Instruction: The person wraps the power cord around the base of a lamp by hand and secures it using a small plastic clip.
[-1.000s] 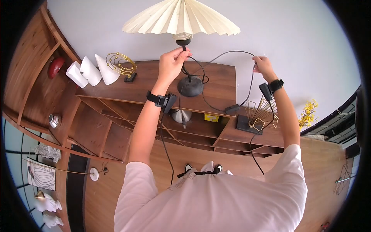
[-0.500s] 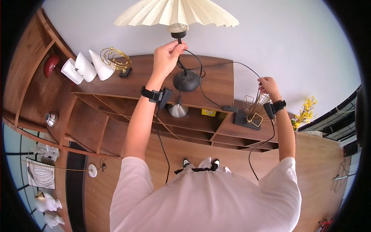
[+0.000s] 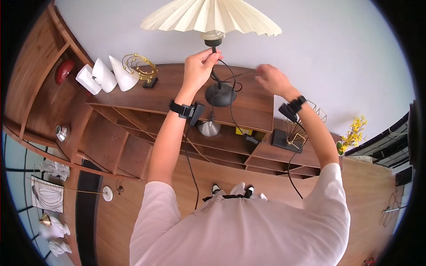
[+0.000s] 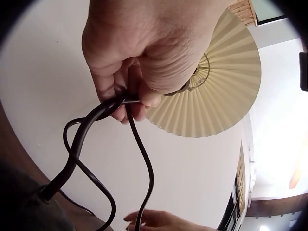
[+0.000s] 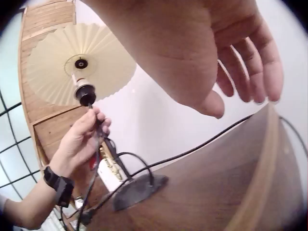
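Note:
A table lamp with a pleated cream shade (image 3: 213,18) stands on a round black base (image 3: 220,95) on the wooden cabinet. My left hand (image 3: 199,68) pinches its thin black stem just below the socket, together with the black cord. In the left wrist view, the cord (image 4: 148,168) loops down from those fingers beside the stem (image 4: 79,139). My right hand (image 3: 274,82) hovers over the cabinet's right back corner, fingers loosely extended and holding nothing. The cord's inline switch (image 3: 250,139) hangs at the cabinet's front edge.
White geometric ornaments (image 3: 104,78) and a gold ring ornament (image 3: 140,71) stand left of the lamp. A wire ornament (image 3: 288,139) and yellow flowers (image 3: 353,131) occupy the lower right section. A silver cone-shaped object (image 3: 209,128) sits on the shelf below.
My right hand has let go of the cord and moved left toward the lamp. The inline switch has dropped to the front edge. My left hand keeps its grip below the socket.

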The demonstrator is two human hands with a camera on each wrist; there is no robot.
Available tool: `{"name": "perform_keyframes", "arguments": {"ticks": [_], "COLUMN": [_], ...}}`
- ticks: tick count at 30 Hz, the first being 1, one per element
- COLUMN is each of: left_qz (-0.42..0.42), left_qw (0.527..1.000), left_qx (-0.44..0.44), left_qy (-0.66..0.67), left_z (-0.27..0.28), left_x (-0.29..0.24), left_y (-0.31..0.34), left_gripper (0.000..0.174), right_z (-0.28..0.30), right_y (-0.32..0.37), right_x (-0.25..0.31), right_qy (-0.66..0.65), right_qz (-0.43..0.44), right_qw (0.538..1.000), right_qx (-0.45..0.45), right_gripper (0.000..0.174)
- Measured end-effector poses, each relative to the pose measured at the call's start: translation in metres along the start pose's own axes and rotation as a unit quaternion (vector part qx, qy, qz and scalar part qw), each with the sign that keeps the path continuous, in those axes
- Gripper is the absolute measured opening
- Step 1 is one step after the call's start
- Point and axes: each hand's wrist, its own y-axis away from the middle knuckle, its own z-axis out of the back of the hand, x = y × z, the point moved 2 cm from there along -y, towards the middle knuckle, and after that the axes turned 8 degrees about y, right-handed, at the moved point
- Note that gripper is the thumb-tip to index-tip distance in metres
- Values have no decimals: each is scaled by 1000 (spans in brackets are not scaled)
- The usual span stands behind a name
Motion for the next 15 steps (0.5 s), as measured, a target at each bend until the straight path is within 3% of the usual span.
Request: {"name": "perform_keyframes", "arguments": {"ticks": [2,3,5,6,8,15], "left_qz": [2,2,6,3,5,10], "left_qw": [1000,1000,1000,1000,1000,1000], "left_qx": [5,6,0,-1,-7,-12], "left_qy": [-25,-26,-27,-28,11,22], "left_z": [1,0,0,0,0,0], "left_x": [-3,-4,-5,-3,2,0], "left_y": [0,0,1,0,0,1], "left_gripper": [25,25,24,24,23,25], "right_z": [1,-7,-27,-27,-33,-33], "right_y": [-26,-37,-58,-68,-81,-87], "right_x": [48,52,57,61,68,71], "right_qy": [-60,-61,-93,-92,-85,-107], "right_qz": [117,117,201,203,158,155], "right_qw": [990,990,973,973,958,956], "right_qx": [57,56,69,66,225,223], "right_gripper": [31,31,26,26,23,20]}}
